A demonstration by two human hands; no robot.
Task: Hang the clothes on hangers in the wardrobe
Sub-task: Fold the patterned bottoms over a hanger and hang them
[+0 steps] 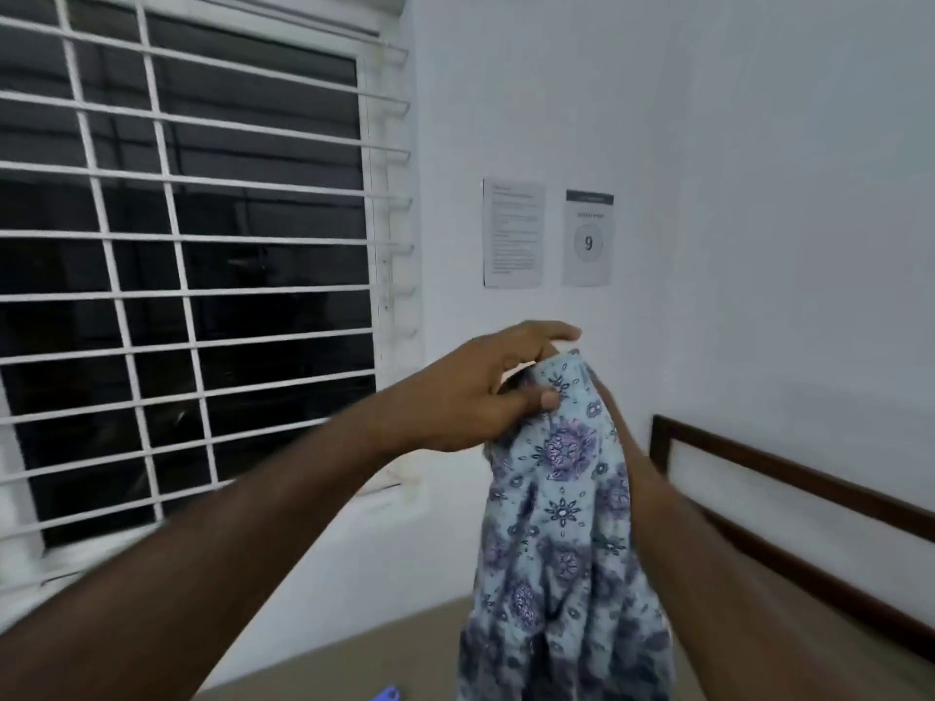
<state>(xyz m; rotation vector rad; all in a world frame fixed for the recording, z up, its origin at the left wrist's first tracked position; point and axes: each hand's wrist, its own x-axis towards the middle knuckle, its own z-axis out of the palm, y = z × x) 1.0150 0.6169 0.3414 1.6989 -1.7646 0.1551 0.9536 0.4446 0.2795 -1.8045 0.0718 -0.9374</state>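
Observation:
A light-blue garment (561, 523) with purple and dark flower prints hangs in front of me at chest height. My left hand (475, 397) grips its top edge, thumb pressed on the cloth and fingers curled over the top. My right forearm rises from the lower right behind the garment. My right hand (604, 392) is almost wholly hidden by the cloth, so its grip cannot be made out. No hanger and no wardrobe are in view.
A dark window with a white metal grille (177, 245) fills the left. Two printed sheets (513, 232) hang on the white wall ahead. A dark wooden rail (789, 473) runs along the right wall. A brown surface (394, 650) lies below, with a small blue object (387, 694) on it.

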